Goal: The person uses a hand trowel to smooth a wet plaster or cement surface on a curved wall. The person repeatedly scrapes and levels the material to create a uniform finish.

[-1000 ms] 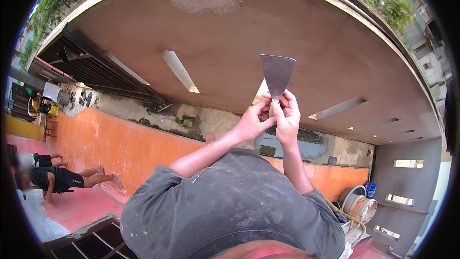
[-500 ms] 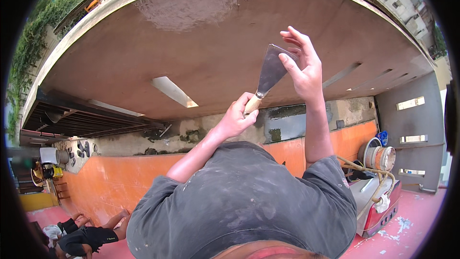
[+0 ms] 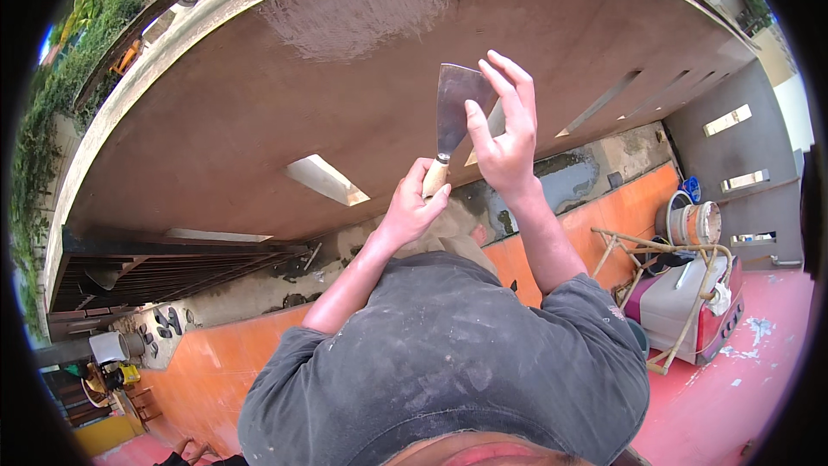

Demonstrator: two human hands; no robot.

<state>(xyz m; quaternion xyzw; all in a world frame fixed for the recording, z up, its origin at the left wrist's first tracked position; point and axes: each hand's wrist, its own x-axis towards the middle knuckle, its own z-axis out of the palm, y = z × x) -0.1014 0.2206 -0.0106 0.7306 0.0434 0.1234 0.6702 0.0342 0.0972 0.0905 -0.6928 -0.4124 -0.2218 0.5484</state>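
Your left hand (image 3: 412, 207), centre frame, is closed around the wooden handle of the putty knife (image 3: 452, 116). The metal blade points up toward the brown ceiling (image 3: 285, 95), just above centre. Your right hand (image 3: 504, 134) is open with its fingers (image 3: 509, 86) spread, thumb and fingertips touching the blade's right edge. There is a wet-looking patch (image 3: 371, 0) on the ceiling at upper centre. A drum (image 3: 697, 223) and a cooler box (image 3: 690, 302) sit at right.
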